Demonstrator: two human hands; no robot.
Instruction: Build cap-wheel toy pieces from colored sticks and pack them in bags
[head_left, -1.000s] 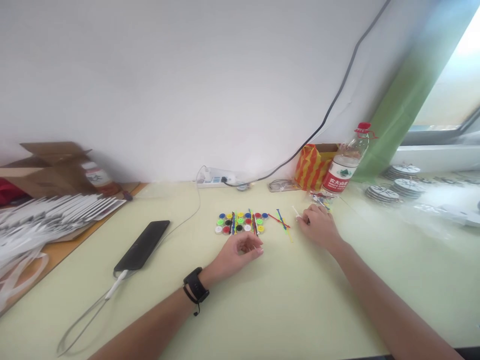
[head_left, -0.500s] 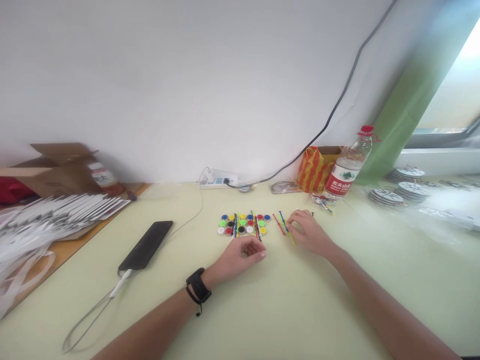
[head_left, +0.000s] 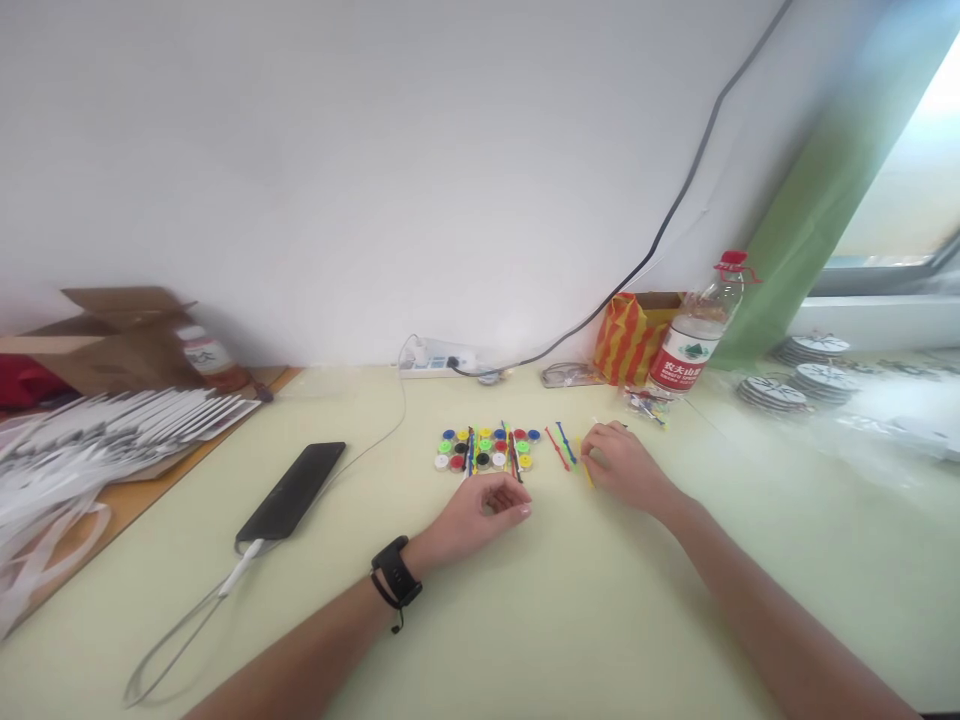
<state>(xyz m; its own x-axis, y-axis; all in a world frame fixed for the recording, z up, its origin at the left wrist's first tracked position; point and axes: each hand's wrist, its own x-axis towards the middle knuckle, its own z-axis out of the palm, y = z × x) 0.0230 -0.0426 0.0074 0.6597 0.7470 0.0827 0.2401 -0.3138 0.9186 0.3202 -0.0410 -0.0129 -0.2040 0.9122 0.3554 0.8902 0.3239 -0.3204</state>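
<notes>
The yellow stick [head_left: 589, 478] is on the bench [head_left: 570, 600], right by the bent fingers of the right hand [head_left: 622, 466]. Those fingers are close together, but I can't tell if they hold it. A red stick [head_left: 557, 449] and a blue stick [head_left: 565, 442] lie just to the left. The left hand [head_left: 478, 512] is half open and empty, near the little round discs [head_left: 485, 460].

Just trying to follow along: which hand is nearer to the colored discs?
Left. The left hand is just in front of the colored discs; the right hand is farther off to their right, beyond the loose red stick.
</notes>
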